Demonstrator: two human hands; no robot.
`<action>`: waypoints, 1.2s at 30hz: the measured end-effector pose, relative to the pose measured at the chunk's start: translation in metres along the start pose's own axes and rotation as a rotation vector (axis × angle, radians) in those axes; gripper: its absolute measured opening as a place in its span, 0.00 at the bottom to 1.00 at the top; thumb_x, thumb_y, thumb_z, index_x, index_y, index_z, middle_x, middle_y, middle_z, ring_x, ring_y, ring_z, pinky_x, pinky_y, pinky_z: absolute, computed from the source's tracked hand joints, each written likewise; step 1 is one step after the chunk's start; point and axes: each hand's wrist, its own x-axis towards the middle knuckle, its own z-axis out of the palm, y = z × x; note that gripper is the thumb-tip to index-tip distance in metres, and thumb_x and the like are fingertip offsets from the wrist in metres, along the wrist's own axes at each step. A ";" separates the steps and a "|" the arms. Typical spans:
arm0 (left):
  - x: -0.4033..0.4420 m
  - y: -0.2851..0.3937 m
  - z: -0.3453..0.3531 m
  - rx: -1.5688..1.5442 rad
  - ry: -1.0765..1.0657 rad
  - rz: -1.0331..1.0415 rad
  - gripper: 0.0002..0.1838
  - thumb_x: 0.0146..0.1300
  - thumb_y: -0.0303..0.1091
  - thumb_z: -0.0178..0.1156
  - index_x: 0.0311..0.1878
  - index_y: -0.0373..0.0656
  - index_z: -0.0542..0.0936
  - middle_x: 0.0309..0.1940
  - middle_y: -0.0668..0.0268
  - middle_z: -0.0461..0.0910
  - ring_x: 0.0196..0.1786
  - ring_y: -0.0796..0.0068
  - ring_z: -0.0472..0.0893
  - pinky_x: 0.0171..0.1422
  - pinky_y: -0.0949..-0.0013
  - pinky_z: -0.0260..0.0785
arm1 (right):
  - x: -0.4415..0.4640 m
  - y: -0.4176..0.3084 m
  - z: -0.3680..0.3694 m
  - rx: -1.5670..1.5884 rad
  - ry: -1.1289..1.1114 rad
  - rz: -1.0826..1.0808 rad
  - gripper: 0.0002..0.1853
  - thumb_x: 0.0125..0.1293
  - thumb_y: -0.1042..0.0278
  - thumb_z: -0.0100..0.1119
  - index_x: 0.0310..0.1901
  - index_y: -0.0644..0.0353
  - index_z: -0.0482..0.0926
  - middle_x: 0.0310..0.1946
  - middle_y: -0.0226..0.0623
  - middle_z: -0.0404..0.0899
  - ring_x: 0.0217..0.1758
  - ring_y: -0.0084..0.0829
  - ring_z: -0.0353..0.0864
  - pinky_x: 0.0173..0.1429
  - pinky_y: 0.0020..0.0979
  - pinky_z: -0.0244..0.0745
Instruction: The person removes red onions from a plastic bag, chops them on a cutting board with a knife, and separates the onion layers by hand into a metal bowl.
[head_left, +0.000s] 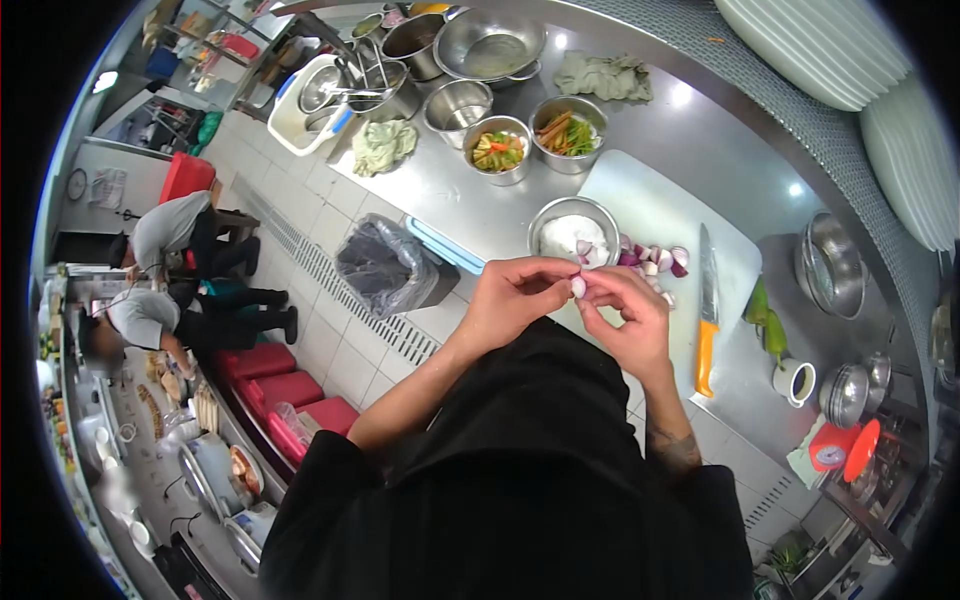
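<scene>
A small purple-and-white shallot is pinched between the fingertips of my left hand and my right hand. Both hands meet above the near edge of a white cutting board. Just beyond them, a steel bowl holds white contents with a few purple-tinged pieces on top. Several more shallots lie loose on the board, right of the bowl. A knife with an orange handle rests on the board's right side, its blade pointing away from me.
Two steel pots of cut vegetables stand behind the board. Green peppers and a small white cup sit to its right. A lined bin stands on the floor at left. Two people work farther left.
</scene>
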 end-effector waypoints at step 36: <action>0.053 -0.008 -0.004 -0.269 -0.054 -0.015 0.12 0.66 0.18 0.65 0.53 0.31 0.83 0.46 0.57 0.86 0.48 0.73 0.85 0.57 0.70 0.79 | 0.032 0.009 0.028 -0.373 0.294 -0.070 0.15 0.60 0.84 0.62 0.50 0.67 0.78 0.36 0.40 0.82 0.33 0.27 0.84 0.36 0.28 0.80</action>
